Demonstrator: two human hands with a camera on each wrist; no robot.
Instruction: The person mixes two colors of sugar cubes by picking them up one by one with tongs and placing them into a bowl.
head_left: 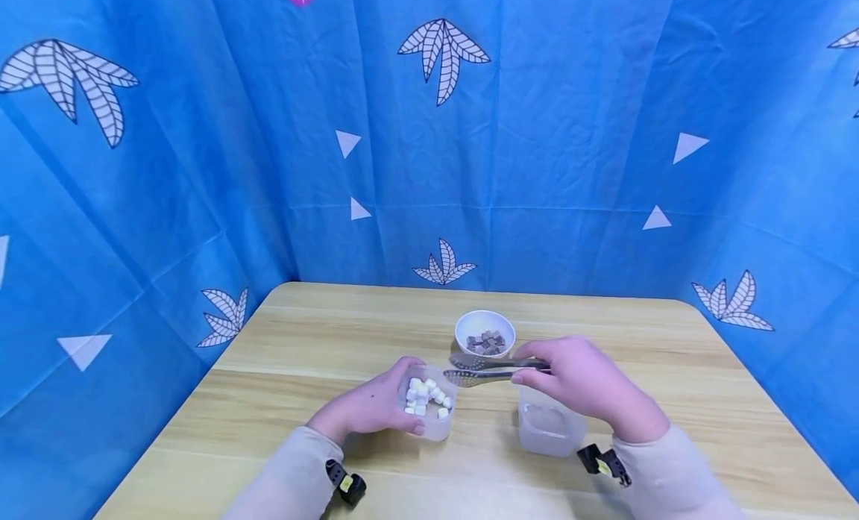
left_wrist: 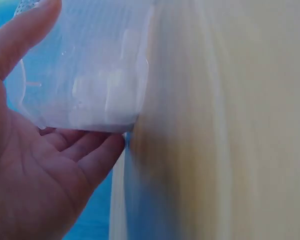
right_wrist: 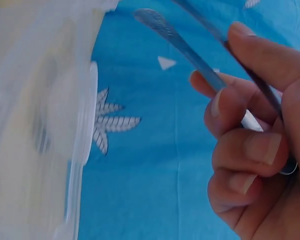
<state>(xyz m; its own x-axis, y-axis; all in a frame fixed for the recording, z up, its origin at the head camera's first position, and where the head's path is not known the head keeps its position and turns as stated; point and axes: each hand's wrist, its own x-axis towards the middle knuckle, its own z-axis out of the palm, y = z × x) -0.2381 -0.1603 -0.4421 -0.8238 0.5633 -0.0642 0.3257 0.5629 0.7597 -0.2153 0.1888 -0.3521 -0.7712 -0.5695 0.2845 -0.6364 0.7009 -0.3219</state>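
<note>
My left hand (head_left: 376, 404) grips a clear plastic tub (head_left: 438, 432) of small white cubes (head_left: 420, 393), thumb on the near side and fingers round the far side. In the left wrist view the thumb overlaps the wall of the tub (left_wrist: 55, 105). Metal tongs (head_left: 470, 378) with perforated ends are in my right hand (head_left: 580, 374), the thumb on one arm and the curled fingers on the other. Their two ends stand apart, close over the right rim of the tub, with nothing between them.
Behind the tongs stands a white bowl (head_left: 478, 318) with several greyish-brown cubes (head_left: 488, 342). A second clear plastic tub (head_left: 550, 439) sits under my right hand. Blue patterned curtains (head_left: 557, 132) rise along the back and sides of the wooden table (head_left: 322, 333).
</note>
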